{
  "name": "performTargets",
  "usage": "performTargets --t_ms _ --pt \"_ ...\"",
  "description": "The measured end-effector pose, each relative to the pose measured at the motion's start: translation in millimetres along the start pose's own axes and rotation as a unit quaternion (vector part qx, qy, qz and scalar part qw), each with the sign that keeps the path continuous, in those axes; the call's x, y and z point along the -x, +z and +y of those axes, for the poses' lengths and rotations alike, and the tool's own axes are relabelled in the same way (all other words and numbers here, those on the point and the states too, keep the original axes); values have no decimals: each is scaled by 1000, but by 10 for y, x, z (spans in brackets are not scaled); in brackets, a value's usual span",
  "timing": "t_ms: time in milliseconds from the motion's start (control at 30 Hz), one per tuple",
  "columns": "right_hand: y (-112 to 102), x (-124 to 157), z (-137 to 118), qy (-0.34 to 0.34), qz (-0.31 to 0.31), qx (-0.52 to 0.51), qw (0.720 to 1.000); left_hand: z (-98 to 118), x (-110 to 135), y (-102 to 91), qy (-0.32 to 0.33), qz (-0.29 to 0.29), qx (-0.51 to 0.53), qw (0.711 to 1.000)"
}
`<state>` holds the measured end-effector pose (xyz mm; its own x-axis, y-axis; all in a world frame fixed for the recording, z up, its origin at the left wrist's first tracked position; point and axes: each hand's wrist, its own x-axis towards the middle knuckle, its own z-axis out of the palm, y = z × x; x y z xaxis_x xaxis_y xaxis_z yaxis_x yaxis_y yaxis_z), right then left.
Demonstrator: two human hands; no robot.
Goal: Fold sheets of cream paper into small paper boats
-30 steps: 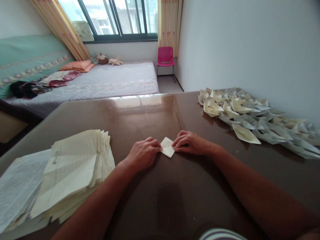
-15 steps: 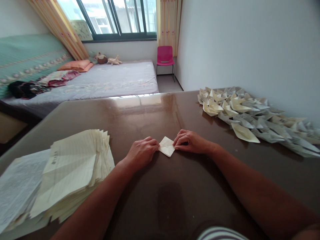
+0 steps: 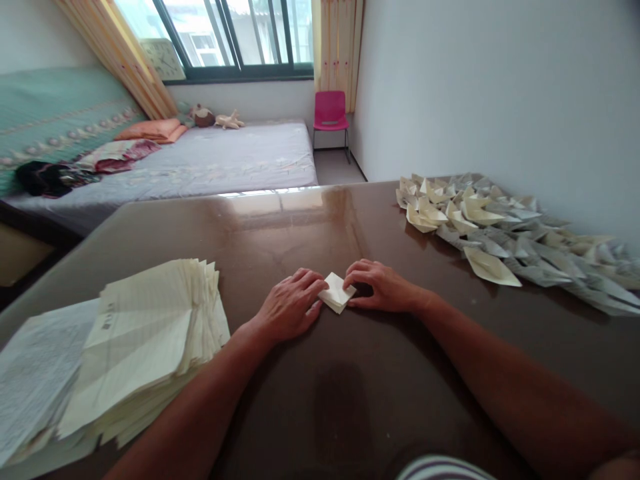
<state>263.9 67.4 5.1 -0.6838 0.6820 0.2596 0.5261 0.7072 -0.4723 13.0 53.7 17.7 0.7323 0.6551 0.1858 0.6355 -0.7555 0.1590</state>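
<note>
A small diamond of folded paper (image 3: 336,293), cream-white with visible creases, lies on the brown table between my hands. My left hand (image 3: 295,301) grips its left corner with thumb and fingertips. At the right corner, my right hand (image 3: 376,287) pinches the paper, thumb below and index finger on top. Layers show along the lower edge of the paper. Several finished folded paper boats (image 3: 480,220) in cream and grey printed paper are heaped at the table's right side, beyond my right hand.
A thick stack of yellowed paper sheets (image 3: 135,333) lies left of my left arm, beside printed sheets (image 3: 40,373). The glossy brown table (image 3: 280,240) reaches toward a bed (image 3: 240,157) and a pink chair (image 3: 330,112). A white wall (image 3: 475,87) borders the right side.
My left thumb has come out below the paper's left corner, and the fingers have shifted slightly right. My right fingers have moved further over the paper, whose upper layer looks slightly lifted.
</note>
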Motion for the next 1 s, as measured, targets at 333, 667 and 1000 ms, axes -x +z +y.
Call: performTargets --t_ms 333,667,1000 --pt "56 19 7 -6 7 25 1000 -29 16 118 13 28 12 999" --pt "74 15 68 36 10 -20 999 5 -17 226 -123 35 85 988" --pt "241 -76 -138 176 19 169 969 86 -124 238 -235 26 72 969"
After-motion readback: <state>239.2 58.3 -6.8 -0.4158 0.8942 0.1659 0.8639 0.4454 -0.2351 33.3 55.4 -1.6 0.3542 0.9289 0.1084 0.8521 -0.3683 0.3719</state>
